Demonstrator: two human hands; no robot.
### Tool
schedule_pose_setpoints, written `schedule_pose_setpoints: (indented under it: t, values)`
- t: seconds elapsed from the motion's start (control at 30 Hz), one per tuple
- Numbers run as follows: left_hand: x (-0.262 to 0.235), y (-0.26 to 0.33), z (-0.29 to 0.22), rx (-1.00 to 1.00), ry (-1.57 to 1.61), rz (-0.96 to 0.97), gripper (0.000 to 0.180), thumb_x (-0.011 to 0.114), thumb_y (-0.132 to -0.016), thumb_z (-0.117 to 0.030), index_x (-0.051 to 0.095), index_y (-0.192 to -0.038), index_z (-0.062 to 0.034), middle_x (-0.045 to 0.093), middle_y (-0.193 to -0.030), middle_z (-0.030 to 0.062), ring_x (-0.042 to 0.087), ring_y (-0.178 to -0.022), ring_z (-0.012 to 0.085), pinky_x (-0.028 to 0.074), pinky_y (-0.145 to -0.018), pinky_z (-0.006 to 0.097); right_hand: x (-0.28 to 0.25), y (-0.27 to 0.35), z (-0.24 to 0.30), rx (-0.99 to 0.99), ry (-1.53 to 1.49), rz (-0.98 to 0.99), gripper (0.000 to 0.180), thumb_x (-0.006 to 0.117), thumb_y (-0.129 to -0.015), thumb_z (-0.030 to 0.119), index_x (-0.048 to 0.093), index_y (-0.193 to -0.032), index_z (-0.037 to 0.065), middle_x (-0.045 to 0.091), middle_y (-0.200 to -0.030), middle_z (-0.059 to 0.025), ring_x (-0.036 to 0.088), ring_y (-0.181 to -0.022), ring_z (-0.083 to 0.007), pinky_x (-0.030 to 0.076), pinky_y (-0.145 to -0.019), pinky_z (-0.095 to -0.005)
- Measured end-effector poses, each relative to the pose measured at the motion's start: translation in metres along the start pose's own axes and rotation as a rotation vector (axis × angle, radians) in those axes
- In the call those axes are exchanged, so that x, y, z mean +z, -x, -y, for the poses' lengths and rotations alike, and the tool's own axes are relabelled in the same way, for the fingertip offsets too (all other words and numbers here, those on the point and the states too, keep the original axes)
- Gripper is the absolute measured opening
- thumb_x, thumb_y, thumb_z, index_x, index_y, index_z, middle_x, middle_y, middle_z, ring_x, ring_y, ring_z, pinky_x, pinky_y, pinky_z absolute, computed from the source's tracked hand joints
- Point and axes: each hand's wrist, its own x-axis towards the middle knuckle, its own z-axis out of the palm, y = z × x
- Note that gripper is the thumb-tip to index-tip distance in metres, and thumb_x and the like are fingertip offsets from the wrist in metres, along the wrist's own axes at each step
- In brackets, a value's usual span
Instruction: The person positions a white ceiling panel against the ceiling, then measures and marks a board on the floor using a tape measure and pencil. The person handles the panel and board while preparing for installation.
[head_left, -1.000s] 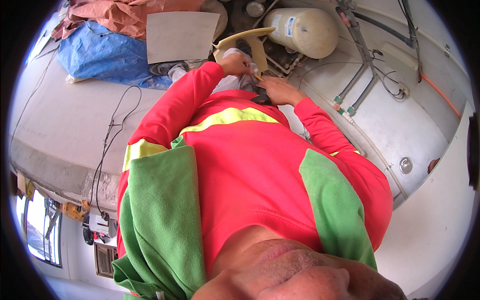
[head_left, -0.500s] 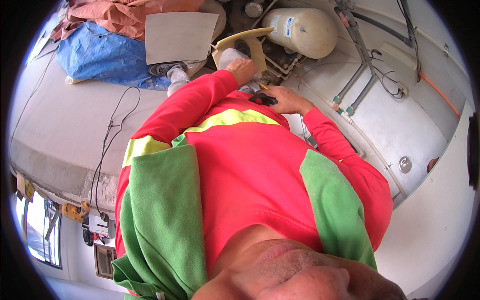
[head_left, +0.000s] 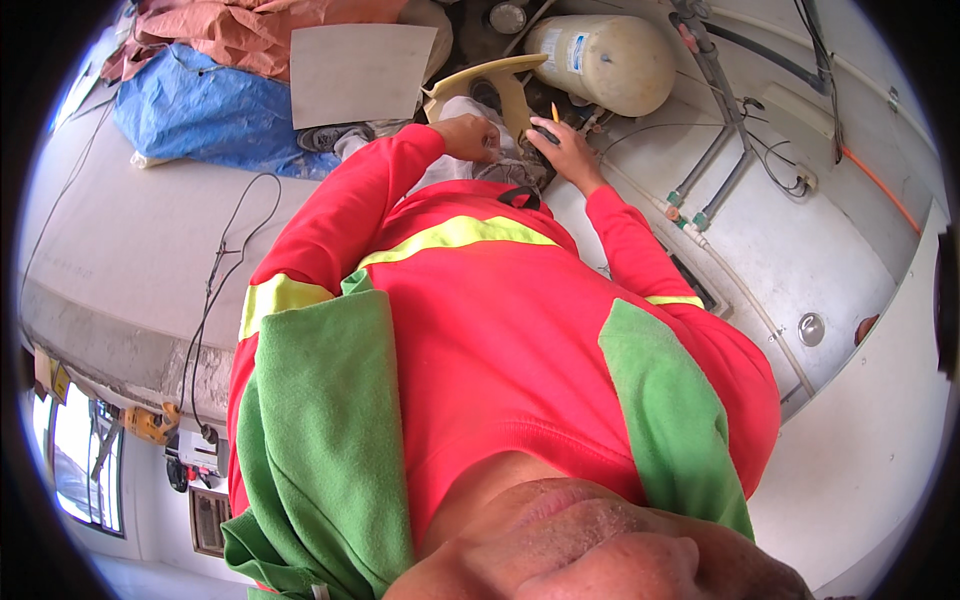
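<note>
Gripping something unclear, left hand [head_left: 468, 135]; right hand [head_left: 560, 150] near cream tank [head_left: 610, 62].

- We see a cream tank [head_left: 600, 62] with a smooth, faintly glossy skin, plastic or painted metal; we cannot tell which.
- The blue tarpaulin [head_left: 210, 110] looks like crinkled woven plastic with a slight sheen.
- The rust-coloured sheet [head_left: 250, 30] beside it is creased and matt.
- The grey board [head_left: 360, 75] reads as flat, matt card or fibreboard.
- The pipes [head_left: 715, 165] look like dull grey plastic.
- The floor [head_left: 130, 240] is rough, matt concrete.
- Our sleeves [head_left: 340, 215] are soft matt cloth, with a glossy reflective band [head_left: 460, 235].
</note>
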Motion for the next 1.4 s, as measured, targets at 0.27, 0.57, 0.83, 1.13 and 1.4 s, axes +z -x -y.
schedule_pose_setpoints:
  t: [0.27,0.57,0.83,1.13,1.4]
  values:
    - [0.034,0.0,-0.019,-0.248,-0.34,-0.226,0.023,0.07,-0.084,-0.02,0.068,-0.103,-0.0065,0.073,-0.1,0.0191,0.07,-0.1,0.0382,0.055,-0.088,0.048,0.026,0.008,-0.015,0.08,0.178,0.288,0.074,0.075,-0.079,0.06,0.064,-0.136,0.013,0.065,-0.121,-0.0182,0.063,-0.117,-0.0362,0.051,-0.098,-0.0441]
    - [0.013,0.009,-0.006,0.046,-0.133,-0.189,0.018,0.071,-0.082,-0.016,0.069,-0.095,-0.0042,0.071,-0.088,0.021,0.07,-0.089,0.0396,0.055,-0.081,0.049,0.037,0.013,-0.004,0.113,-0.066,0.159,0.061,0.072,-0.09,0.051,0.066,-0.133,0.009,0.066,-0.129,-0.0186,0.062,-0.123,-0.0342,0.047,-0.103,-0.0389]
    - [0.009,0.016,-0.026,-0.03,-0.181,-0.374,0.022,0.069,-0.085,-0.028,0.075,-0.096,-0.009,0.073,-0.086,0.0217,0.072,-0.084,0.0412,0.057,-0.079,0.051,0.039,-0.01,0.023,0.02,-0.505,-0.041,0.045,0.054,-0.105,0.037,0.069,-0.126,0.0,0.07,-0.125,-0.0193,0.064,-0.12,-0.0274,0.046,-0.104,-0.0343]
    - [0.01,0.029,-0.038,-0.095,-0.234,-0.538,0.024,0.07,-0.083,-0.026,0.07,-0.093,-0.0038,0.071,-0.084,0.0207,0.07,-0.08,0.0406,0.056,-0.073,0.051,0.028,-0.013,0.055,-0.159,-0.32,-0.136,0.046,0.048,-0.107,0.036,0.07,-0.121,-0.001,0.071,-0.117,-0.0214,0.066,-0.113,-0.0351,0.049,-0.098,-0.0381]
    - [0.013,0.031,-0.038,-0.091,-0.331,-0.551,0.028,0.068,-0.086,-0.025,0.067,-0.103,-0.0035,0.071,-0.082,0.0181,0.07,-0.076,0.0387,0.055,-0.066,0.051,0.046,-0.034,0.029,-0.033,-0.257,0.028,0.054,0.041,-0.108,0.045,0.071,-0.117,0.0,0.071,-0.116,-0.0231,0.064,-0.115,-0.0378,0.049,-0.097,-0.0391]
